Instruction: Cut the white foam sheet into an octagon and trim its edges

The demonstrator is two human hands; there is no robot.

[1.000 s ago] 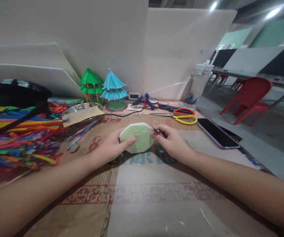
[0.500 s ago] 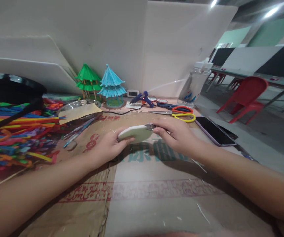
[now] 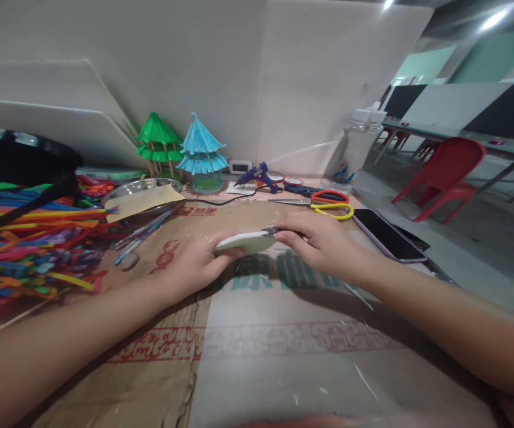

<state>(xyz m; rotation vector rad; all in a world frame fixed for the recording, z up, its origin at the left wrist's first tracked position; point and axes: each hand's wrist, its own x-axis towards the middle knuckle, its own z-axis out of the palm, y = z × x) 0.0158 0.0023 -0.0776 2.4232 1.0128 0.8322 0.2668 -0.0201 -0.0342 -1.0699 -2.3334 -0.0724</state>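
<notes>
My left hand is closed on the left end of a pale round disc, white along its edge and light green on the face towards me. The disc is held above the cardboard, tilted. In my right hand, between thumb and fingers, is a small grey metal blade that touches the disc's right rim. The rest of the blade is hidden by my fingers.
Cardboard with thin white scraps covers the table. Colourful pipe cleaners and a metal bowl lie left. Behind stand green and blue pavilion models, a glue gun, scissors; a phone lies right.
The disc has tipped to a flatter angle, so less of its light green face shows. Both hands keep nearly the same place, with the blade still at the right rim.
</notes>
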